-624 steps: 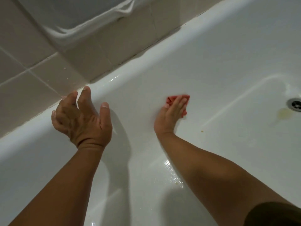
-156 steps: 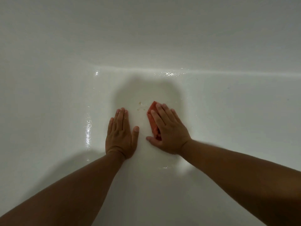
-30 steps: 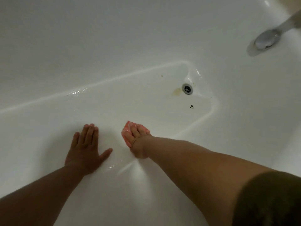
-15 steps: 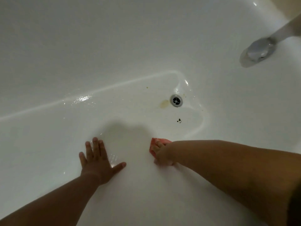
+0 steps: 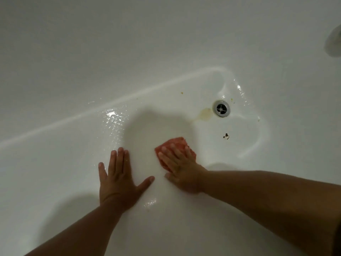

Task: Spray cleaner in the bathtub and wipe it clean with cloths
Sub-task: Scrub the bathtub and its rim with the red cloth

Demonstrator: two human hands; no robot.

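— Where is the cloth (image 5: 178, 143)?

— On the floor of the white bathtub (image 5: 73, 67), folded into a small red-orange pad. It lies near the middle of the floor, with the drain (image 5: 221, 108) further off to the upper right.

— Is it being held?

— Pressed rather than held. The right hand (image 5: 181, 171) lies on top of it with the fingers straight and spread; the grip is wide open and nothing is curled round the fabric. The far corner of the cloth shows beyond the fingertips.

— And the other one?

— The left hand (image 5: 120, 181) is flat on the bare tub floor just beside it, palm down, thumb stretched out toward the right hand. Its grip is open too and has hold of nothing.

— What else is around?

— A yellowish stain (image 5: 205, 114) touches the left side of the drain. A small dark speck (image 5: 226, 136) sits below the drain, apart from the cloth. A wet patch (image 5: 112, 117) glistens beyond the left hand. At the right edge a grey metal fitting (image 5: 334, 43) is partly cut off, too blurred to name.
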